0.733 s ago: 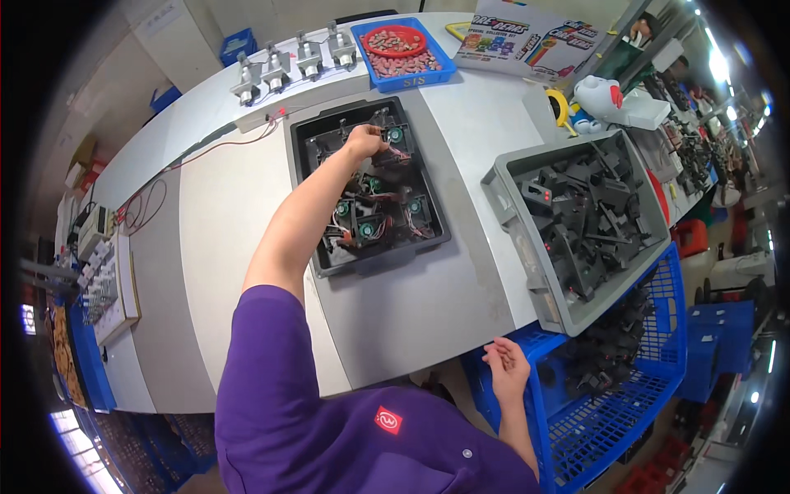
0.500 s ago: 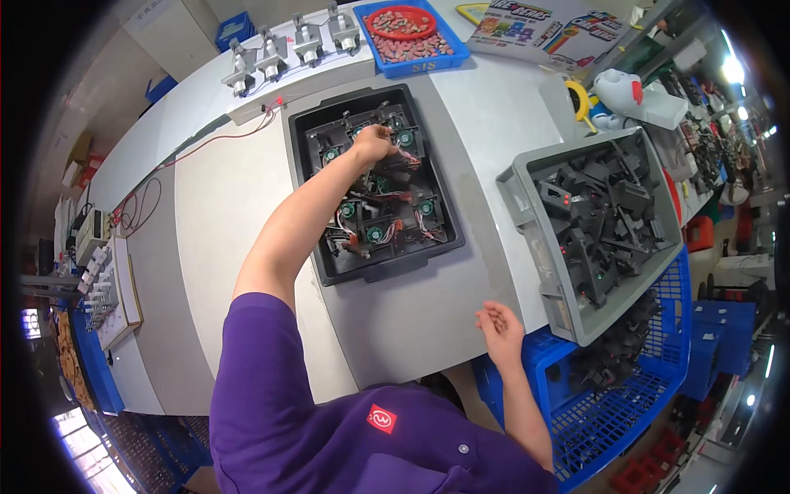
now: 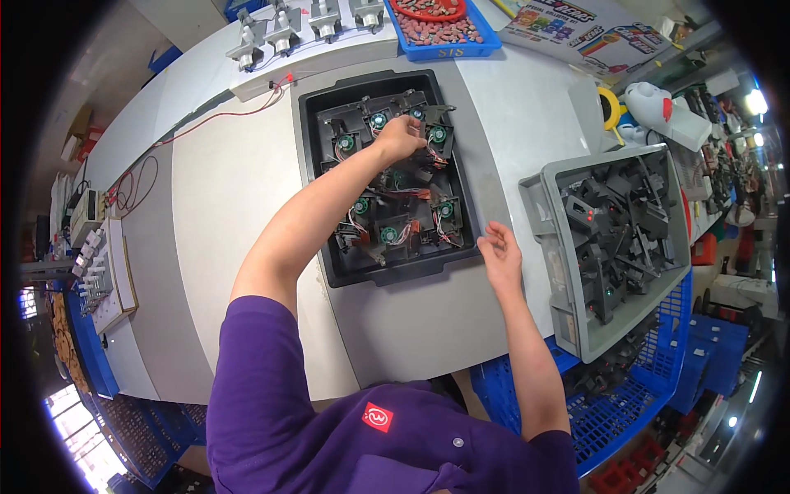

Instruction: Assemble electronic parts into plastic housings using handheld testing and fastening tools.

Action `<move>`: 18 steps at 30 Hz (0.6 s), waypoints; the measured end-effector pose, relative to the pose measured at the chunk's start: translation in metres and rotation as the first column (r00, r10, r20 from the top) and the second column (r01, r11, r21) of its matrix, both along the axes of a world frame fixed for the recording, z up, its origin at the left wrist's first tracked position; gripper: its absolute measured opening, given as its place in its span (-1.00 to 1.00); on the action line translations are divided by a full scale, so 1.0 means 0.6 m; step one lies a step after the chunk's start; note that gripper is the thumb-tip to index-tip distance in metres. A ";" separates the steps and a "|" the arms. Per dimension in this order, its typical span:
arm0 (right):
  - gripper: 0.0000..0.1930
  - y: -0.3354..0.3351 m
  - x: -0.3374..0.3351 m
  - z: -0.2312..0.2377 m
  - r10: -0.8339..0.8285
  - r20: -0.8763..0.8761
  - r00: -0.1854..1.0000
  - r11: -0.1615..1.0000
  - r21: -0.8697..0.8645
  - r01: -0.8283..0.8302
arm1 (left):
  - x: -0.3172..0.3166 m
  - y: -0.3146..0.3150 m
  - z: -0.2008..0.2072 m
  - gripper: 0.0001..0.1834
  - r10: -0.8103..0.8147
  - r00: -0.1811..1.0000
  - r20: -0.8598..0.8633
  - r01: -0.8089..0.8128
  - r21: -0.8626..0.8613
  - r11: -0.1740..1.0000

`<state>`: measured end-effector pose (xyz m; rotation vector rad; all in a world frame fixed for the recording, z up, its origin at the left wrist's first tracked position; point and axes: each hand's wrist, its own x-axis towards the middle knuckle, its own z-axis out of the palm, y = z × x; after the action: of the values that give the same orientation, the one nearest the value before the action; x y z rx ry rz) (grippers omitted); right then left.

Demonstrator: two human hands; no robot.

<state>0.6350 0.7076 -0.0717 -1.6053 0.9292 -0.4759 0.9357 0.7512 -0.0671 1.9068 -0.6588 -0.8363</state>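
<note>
A black tray (image 3: 354, 276) lies on the worktable, filled with several black plastic assemblies (image 3: 388, 235) that carry round green parts and thin wires. My left hand (image 3: 401, 138) reaches into its far half with the fingers closed together among those assemblies. What the fingertips grip is hidden by the hand and the dark parts. Beside the tray's near right corner hovers my right hand (image 3: 501, 251), fingers loosely bent and apart, holding nothing.
At right, a grey bin (image 3: 568, 305) of loose black parts stands above a blue crate (image 3: 658, 354). Several clamp-like fixtures (image 3: 284, 33) line the back beside a blue tray (image 3: 453, 51) of small pink pieces. Red wires (image 3: 214, 123) run along the table's left side.
My view has shifted slightly. My left hand has moved a little within the tray's far half. My right hand has risen from the table's front edge toward the tray's near right corner.
</note>
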 end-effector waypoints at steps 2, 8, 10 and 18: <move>-0.54 -0.002 0.021 -0.010 0.007 -0.032 0.999 1.000 -0.008 -0.007 | 0.000 0.004 0.003 -0.52 -0.014 0.998 0.059 0.012 0.033 0.999; -0.49 -0.014 0.054 -0.032 0.026 -0.094 0.995 1.000 -0.011 -0.027 | -0.021 0.080 0.081 -0.57 -0.028 0.987 0.156 0.056 -0.178 0.982; -0.48 -0.017 0.060 -0.051 0.027 -0.084 0.996 1.000 0.005 -0.027 | -0.030 0.150 0.105 -0.64 0.125 0.986 0.113 -0.078 -0.356 0.931; -0.62 -0.002 0.079 -0.061 -0.012 -0.078 0.997 0.976 -0.218 -0.005 | -0.065 0.345 -0.056 -0.38 0.579 0.811 -0.083 -0.585 -0.114 0.803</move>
<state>0.6823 0.7064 -0.1081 -1.8325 0.9654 -0.5342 0.8969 0.9582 -0.1005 1.8062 -0.0676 -0.4181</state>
